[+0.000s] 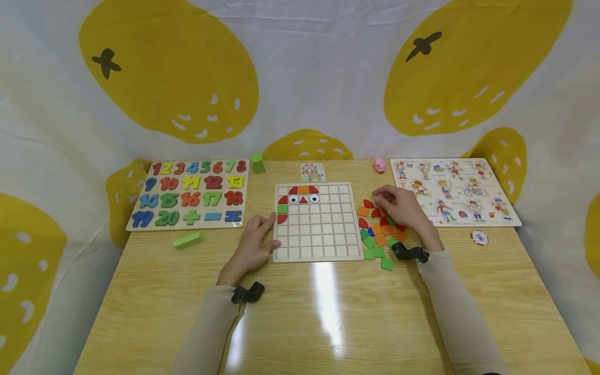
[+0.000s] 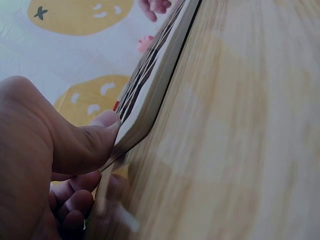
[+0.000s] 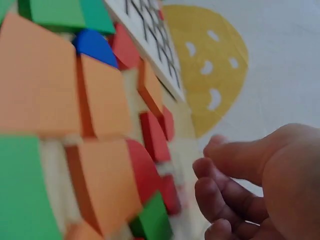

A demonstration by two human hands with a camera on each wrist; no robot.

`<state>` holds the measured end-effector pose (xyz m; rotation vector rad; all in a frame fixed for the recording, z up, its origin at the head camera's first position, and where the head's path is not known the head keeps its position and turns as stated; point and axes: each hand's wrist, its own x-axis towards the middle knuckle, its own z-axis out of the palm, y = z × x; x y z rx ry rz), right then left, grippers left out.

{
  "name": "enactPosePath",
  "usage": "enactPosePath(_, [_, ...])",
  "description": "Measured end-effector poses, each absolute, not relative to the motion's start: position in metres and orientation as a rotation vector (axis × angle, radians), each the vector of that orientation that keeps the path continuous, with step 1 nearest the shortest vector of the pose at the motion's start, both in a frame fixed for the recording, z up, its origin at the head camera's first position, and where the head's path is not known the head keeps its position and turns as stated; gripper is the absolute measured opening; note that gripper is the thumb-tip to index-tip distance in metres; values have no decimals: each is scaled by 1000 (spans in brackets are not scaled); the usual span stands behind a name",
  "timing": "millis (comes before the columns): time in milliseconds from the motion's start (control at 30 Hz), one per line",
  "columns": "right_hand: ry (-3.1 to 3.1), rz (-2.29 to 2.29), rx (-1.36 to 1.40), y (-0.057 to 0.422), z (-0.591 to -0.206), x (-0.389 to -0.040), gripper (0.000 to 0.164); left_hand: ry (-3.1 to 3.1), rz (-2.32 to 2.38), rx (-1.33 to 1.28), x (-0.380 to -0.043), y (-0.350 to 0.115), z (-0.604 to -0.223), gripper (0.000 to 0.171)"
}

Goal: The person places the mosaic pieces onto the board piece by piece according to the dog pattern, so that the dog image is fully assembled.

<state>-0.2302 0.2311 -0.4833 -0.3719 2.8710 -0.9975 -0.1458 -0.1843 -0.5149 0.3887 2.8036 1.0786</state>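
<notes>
Positioned at centre of the head frame: board (image 1: 317, 230), flat on the table (image 1: 375, 312), with set pieces (image 1: 303, 189) in red, orange, green and eye prints at its upper left. Heaped right of centre: loose pieces (image 1: 381, 240) in red, orange, green and blue. Left hand (image 1: 253, 244): not clasped, with thumb and forefinger against the board's left edge. Right hand (image 1: 403, 208): released, with fingers loosely bent at the top of the heap.

Shown only in the left wrist view: board thickness, with thumb tip over the edge near a corner. Shown only in the right wrist view: thick sides of the loose pieces, close up, with a strip of table before the fingertips.

Confined to the head view: number board (image 1: 180, 209) and green blocks (image 1: 188, 240) at left, card (image 1: 312, 172) above centre, puzzle (image 1: 433, 190) and chip (image 1: 479, 238) at right. Shared by head and left wrist views: pig (image 1: 379, 165).

Readable on the number board: 1 to 20, plus, minus. Apparently readable on the chip: 100. Too small to read: puzzle lettering.
</notes>
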Motion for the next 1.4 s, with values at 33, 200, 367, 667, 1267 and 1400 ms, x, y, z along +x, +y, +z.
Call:
enactPosePath(33, [2881,-1009,-376,234,-482,-229,26,2804,1077,392,-146,-184,-515,75])
enactPosePath(200, [2817,-951,-418,243,-478,-224,29,2812,1066,373,-144,-184,-513,75])
enactPosePath(367, [2774,-931,-423,237,-481,-221,29,2803,1082,368,-144,-183,-512,75])
enactPosePath(667, [2811,-909,-375,232,-482,-222,19,2798,1077,372,-145,-182,-512,75])
enactPosePath(1267, [2532,-1505,-338,206,-480,-221,33,2797,1077,402,-146,-184,-515,75])
enactPosePath(1400, [2558,-1571,-368,174,-481,-223,32,2798,1074,387,-146,-183,-513,74])
